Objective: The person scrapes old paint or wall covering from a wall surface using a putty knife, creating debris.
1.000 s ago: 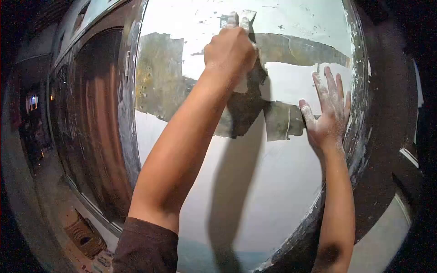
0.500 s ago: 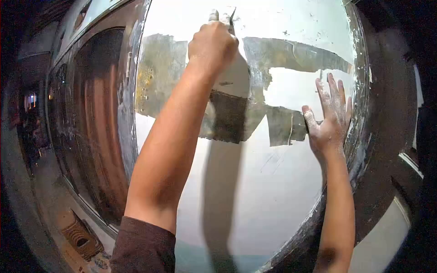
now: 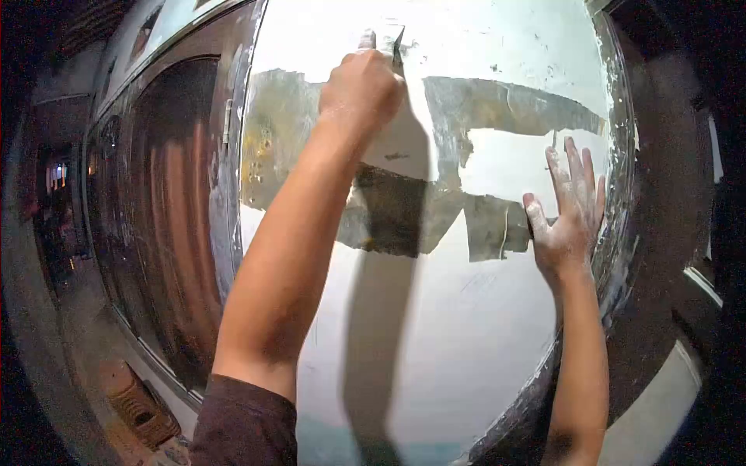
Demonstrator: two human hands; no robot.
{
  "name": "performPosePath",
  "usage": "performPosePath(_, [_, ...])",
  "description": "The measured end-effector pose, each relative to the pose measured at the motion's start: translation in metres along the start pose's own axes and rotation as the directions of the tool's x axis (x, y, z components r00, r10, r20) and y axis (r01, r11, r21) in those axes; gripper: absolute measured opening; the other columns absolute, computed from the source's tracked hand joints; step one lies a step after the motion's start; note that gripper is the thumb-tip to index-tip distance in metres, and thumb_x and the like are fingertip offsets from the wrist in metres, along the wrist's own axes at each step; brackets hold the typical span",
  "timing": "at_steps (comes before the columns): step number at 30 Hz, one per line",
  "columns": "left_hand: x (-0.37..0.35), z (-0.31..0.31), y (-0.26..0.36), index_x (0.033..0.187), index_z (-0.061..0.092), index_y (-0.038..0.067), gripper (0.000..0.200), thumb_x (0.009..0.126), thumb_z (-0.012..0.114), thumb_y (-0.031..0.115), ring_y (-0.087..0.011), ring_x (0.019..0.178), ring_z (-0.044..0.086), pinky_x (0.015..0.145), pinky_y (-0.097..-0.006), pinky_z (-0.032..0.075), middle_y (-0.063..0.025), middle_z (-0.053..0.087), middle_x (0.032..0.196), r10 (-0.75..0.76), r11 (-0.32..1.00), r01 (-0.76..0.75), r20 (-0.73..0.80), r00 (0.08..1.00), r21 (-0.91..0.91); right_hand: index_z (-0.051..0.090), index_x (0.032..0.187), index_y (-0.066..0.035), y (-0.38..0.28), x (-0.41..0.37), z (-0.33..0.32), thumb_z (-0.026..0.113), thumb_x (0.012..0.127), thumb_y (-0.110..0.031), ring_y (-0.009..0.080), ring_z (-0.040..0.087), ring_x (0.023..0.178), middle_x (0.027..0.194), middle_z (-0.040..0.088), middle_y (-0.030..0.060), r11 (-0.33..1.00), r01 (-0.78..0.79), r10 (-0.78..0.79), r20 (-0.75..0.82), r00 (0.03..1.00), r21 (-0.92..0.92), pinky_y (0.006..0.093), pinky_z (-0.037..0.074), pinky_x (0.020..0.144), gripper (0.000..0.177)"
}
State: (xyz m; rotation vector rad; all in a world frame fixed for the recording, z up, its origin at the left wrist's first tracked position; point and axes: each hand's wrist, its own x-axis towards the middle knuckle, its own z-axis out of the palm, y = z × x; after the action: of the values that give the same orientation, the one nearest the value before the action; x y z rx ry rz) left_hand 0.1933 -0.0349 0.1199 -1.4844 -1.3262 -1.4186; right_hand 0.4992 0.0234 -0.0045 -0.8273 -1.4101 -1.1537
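Note:
My left hand (image 3: 362,84) is raised high against a white plastered wall (image 3: 435,334) and is closed around a putty knife (image 3: 392,40), whose blade tip shows just above my fingers. The blade lies on the wall at the upper edge of a bare grey patch (image 3: 497,105). My right hand (image 3: 569,211) rests flat on the wall near its right edge, fingers spread and dusted white, beside a lower grey patch (image 3: 486,225). My arm's shadow falls down the middle of the wall.
A dark brown wooden door or frame (image 3: 167,217) stands to the left of the wall. A dark frame (image 3: 660,194) borders the wall on the right. A brick (image 3: 136,400) lies on the floor at the lower left.
My left hand moved left with the putty knife, leaving fresh white plaster over part of the grey patch. My right hand stayed flat on the wall.

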Motion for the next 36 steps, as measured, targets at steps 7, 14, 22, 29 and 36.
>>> performPosePath(7, [0.009, -0.004, -0.001, 0.114, 0.073, -0.002, 0.035, 0.093, 0.053, 0.016, -0.0450, 0.109, 0.070, 0.097, -0.0508, 0.056, -0.0275, 0.072, 0.117, -0.006, 0.998, 0.004, 0.040, 0.999, 0.056, 0.053, 0.154, -0.024, -0.003, 0.001, -0.003, 0.071, 0.091, -0.044, 0.0277, 0.024, 0.159, 0.169, 0.036, 0.0014, 0.999, -0.016, 0.018, 0.032, 0.999, -0.040, 0.0537, 0.011, 0.130, 0.068])
performPosePath(14, [0.003, 0.005, -0.024, 0.108, 0.075, 0.000, 0.031, 0.092, 0.053, 0.013, -0.0452, 0.105, 0.072, 0.095, -0.0511, 0.057, -0.0276, 0.073, 0.114, 0.114, 0.993, -0.114, 0.006, 0.993, 0.020, 0.052, 0.155, -0.024, 0.000, 0.001, -0.001, 0.069, 0.091, -0.039, 0.0317, 0.025, 0.159, 0.169, 0.036, 0.0042, 0.999, 0.000, 0.001, 0.024, 1.000, -0.040, 0.0579, 0.013, 0.128, 0.068])
performPosePath(22, [0.001, -0.008, -0.009, 0.105, 0.075, -0.001, 0.028, 0.089, 0.056, 0.013, -0.0457, 0.105, 0.072, 0.094, -0.0520, 0.057, -0.0281, 0.072, 0.113, -0.015, 0.999, 0.010, 0.091, 0.996, 0.048, 0.052, 0.154, -0.025, 0.001, 0.000, 0.001, 0.071, 0.092, -0.041, 0.0274, 0.024, 0.159, 0.170, 0.036, 0.0003, 1.000, 0.004, -0.003, 0.005, 1.000, -0.029, 0.0535, 0.011, 0.129, 0.067])
performPosePath(29, [-0.112, 0.012, -0.041, 0.145, 0.060, 0.007, 0.063, 0.082, 0.056, 0.004, -0.0418, 0.125, 0.063, 0.104, -0.0494, 0.052, -0.0165, 0.047, 0.159, 0.062, 0.998, -0.061, -0.063, 0.996, 0.021, 0.052, 0.154, -0.026, -0.002, 0.000, 0.000, 0.070, 0.092, -0.042, 0.0273, 0.024, 0.159, 0.170, 0.035, 0.0002, 1.000, -0.016, 0.016, 0.010, 1.000, -0.023, 0.0533, 0.011, 0.129, 0.067])
performPosePath(36, [-0.128, 0.011, -0.039, 0.151, 0.056, 0.013, 0.065, 0.086, 0.051, 0.005, -0.0402, 0.123, 0.065, 0.101, -0.0493, 0.054, -0.0097, 0.041, 0.165, 0.005, 0.997, -0.004, -0.008, 1.000, 0.073, 0.055, 0.152, -0.026, -0.001, 0.000, 0.002, 0.071, 0.091, -0.043, 0.0271, 0.027, 0.158, 0.168, 0.038, 0.0000, 1.000, -0.007, 0.007, -0.012, 1.000, -0.006, 0.0542, 0.013, 0.129, 0.065])
